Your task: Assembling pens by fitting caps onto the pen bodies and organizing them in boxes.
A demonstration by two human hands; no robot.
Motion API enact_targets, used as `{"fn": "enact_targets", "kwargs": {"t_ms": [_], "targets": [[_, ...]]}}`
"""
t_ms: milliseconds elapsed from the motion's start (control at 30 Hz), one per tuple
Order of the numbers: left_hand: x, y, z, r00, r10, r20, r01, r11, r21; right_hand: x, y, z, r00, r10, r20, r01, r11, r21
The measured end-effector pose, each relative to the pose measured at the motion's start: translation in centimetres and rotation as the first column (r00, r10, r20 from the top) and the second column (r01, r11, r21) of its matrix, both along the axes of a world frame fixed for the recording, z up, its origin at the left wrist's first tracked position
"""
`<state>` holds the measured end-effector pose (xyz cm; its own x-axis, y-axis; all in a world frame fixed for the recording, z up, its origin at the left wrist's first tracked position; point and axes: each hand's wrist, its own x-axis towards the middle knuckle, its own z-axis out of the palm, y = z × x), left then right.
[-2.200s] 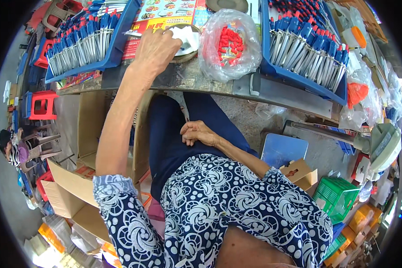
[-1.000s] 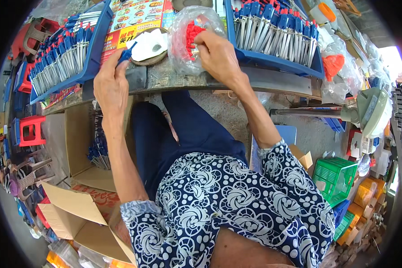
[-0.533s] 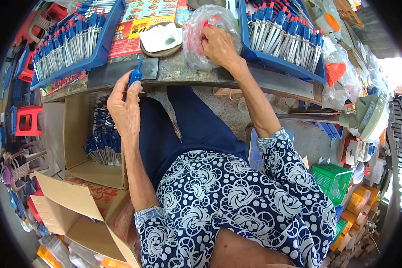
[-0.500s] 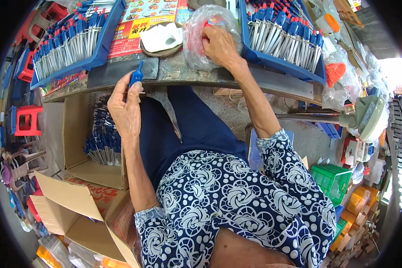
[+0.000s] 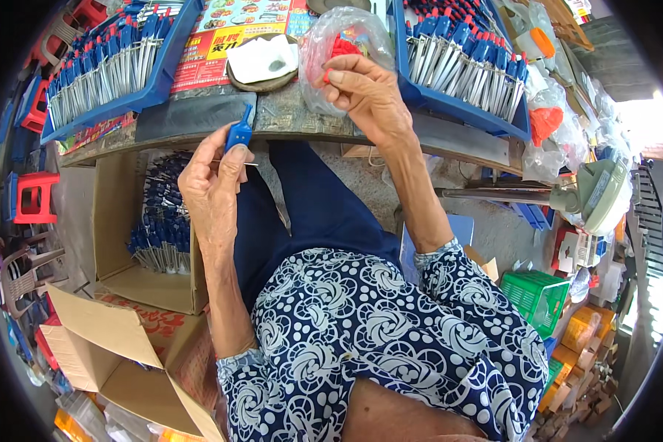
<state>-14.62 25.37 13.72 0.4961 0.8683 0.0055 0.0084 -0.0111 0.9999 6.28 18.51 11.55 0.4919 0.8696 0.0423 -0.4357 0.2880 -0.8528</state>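
My left hand point(image 5: 215, 177) is closed on a blue plastic handle point(image 5: 239, 135) with a narrow tip pointing up; a bit of thin metal shows beside my fingers. In a pinch, my right hand point(image 5: 378, 103) holds a small red plastic piece point(image 5: 327, 75), partly hidden by the fingertips. Just behind it lies an open clear plastic bag point(image 5: 313, 44) with more red pieces point(image 5: 344, 47) inside. Blue trays, left point(image 5: 146, 103) and right point(image 5: 460, 112), hold rows of metal-shafted tools point(image 5: 449, 55) with blue handles and red tips.
A white pad point(image 5: 261, 59) rests on a round dark dish near the table edge point(image 5: 302, 127). Below left, a cardboard box point(image 5: 114, 214) holds more blue-handled tools; another open box point(image 5: 107, 331) stands nearer. A fan point(image 5: 608, 191) and green crate point(image 5: 534, 298) are at right.
My right hand has come out of the plastic bag toward me, pinching a red piece. My left hand still holds the blue handle, now slightly farther right and more tilted.
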Motion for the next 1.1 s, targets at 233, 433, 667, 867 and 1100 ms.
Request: {"fn": "enact_targets", "kwargs": {"t_ms": [233, 433, 667, 867, 1100], "targets": [[-0.4, -0.5, 0.2, 0.999, -0.04, 0.013, 0.04, 0.999, -0.024, -1.5, 0.5, -0.2, 0.933, 0.191, -0.305, -0.192, 0.981, 0.029], [-0.5, -0.8, 0.0, 0.998, -0.066, 0.012, 0.065, 0.997, 0.029, -2.8, 1.0, -0.8, 0.901, 0.241, -0.361, -0.246, 0.969, 0.035], [-0.6, -1.2, 0.0, 0.995, -0.098, -0.012, 0.097, 0.995, -0.024, -4.4, 1.1, -0.2, 0.948, 0.231, -0.22, -0.241, 0.97, -0.017], [-0.9, -1.2, 0.0, 0.995, -0.089, -0.034, 0.088, 0.996, -0.028, -5.0, 1.0, 0.3, 0.973, 0.222, -0.062, -0.226, 0.973, -0.057], [-1.1, -1.0, -0.4, 0.994, -0.1, -0.047, 0.1, 0.995, 0.007, -5.0, 1.0, -0.2, 0.969, 0.247, -0.016, -0.247, 0.968, -0.042]]}}
